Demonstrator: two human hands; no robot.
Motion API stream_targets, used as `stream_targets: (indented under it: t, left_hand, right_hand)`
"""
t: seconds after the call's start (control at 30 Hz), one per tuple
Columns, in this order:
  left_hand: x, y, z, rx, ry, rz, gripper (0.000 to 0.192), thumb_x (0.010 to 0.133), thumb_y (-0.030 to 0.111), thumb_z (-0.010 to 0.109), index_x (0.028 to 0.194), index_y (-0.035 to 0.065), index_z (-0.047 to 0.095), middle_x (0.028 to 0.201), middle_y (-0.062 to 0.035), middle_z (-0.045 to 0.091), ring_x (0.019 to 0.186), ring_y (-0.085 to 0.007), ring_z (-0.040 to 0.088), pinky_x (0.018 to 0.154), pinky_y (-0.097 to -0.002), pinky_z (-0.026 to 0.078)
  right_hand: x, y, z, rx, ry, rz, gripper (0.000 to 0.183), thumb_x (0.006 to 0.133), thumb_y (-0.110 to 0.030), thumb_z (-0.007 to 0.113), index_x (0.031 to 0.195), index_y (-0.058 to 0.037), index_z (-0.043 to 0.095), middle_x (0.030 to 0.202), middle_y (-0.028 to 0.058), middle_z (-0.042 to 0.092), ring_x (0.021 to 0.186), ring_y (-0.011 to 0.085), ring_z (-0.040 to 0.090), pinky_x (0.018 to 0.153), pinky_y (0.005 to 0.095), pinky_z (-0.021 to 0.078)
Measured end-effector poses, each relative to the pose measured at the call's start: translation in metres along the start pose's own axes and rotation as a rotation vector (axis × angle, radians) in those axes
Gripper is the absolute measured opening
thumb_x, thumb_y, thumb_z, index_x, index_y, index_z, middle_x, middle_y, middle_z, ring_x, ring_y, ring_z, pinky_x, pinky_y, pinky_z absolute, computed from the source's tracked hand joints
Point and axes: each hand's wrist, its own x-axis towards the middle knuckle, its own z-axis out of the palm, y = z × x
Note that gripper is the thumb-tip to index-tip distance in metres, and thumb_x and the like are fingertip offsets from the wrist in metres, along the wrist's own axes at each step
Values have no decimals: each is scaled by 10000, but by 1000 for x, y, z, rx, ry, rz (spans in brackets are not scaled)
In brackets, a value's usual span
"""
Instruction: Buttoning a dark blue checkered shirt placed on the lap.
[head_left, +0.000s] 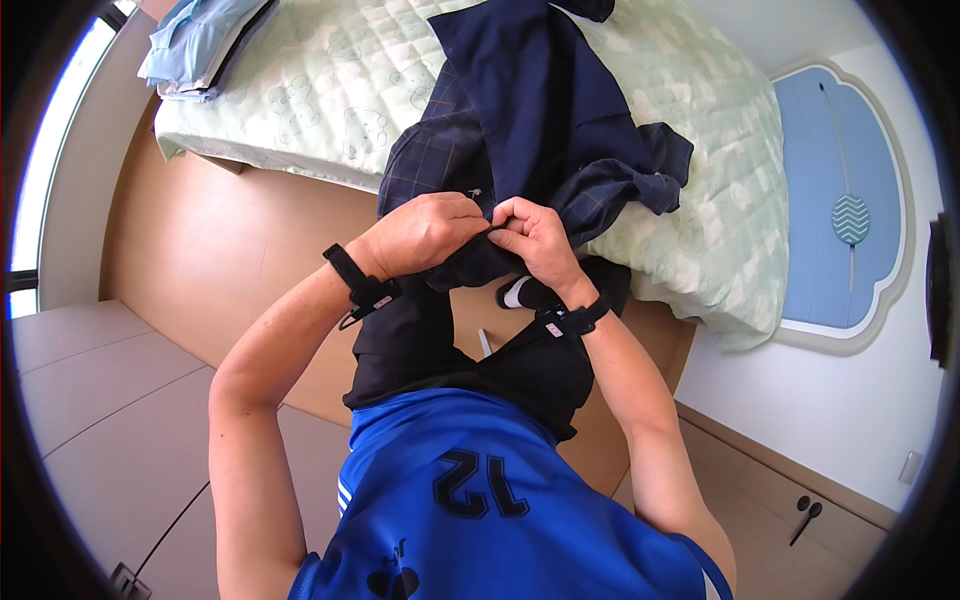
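A dark navy garment (555, 112) with plaid-patterned parts lies over the near edge of the bed and hangs towards my legs. My left hand (431, 229) pinches its dark cloth between thumb and fingers. Close beside it, my right hand (531, 236) pinches the same cloth, the two sets of fingertips nearly touching. A small shiny metal piece (475, 193) shows on the garment just above my left hand. Both wrists wear black straps with small devices. What exactly lies between the fingertips is too small to tell.
The bed bears a pale green quilted cover (330, 90) with bear figures. Folded clothes (199, 52) are stacked at its far left corner. A blue padded panel (840, 202) is on the right wall. Light grey cabinet fronts (127, 405) stand at the lower left, beside brown flooring (225, 255).
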Motion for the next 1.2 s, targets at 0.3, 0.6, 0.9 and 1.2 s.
stream_targets:
  t: [0.3,0.6,0.9,1.2]
  left_hand:
    - [-1,1,2,-188,58,-111,130,844,-23,678,970,-42,702,906,-180,685,829,-370,664,750,-415,544]
    - [-8,-4,10,-584,121,-540,142,890,23,666,988,-53,735,856,-100,731,758,-130,664,702,-287,526]
    - [-10,7,-1,-528,238,-412,148,897,-1,689,1032,-38,735,925,-116,730,826,-182,692,764,-316,554]
    - [-2,8,-6,-106,126,-83,120,861,-12,693,978,-38,701,917,-186,695,818,-363,674,738,-408,550]
  right_hand:
    - [-2,-5,3,-4,7,-26,107,933,32,680,981,-36,613,752,-53,608,708,-4,514,646,179,411]
    - [0,-5,14,-415,124,-409,138,895,5,721,998,-47,644,802,77,667,692,168,611,665,290,485]
    - [0,-5,19,-452,213,-521,154,880,18,735,1006,-40,668,858,98,706,749,239,663,699,310,517]
    - [-3,-10,12,-333,120,-353,148,884,31,734,1000,-21,659,860,87,704,744,136,633,717,263,502]
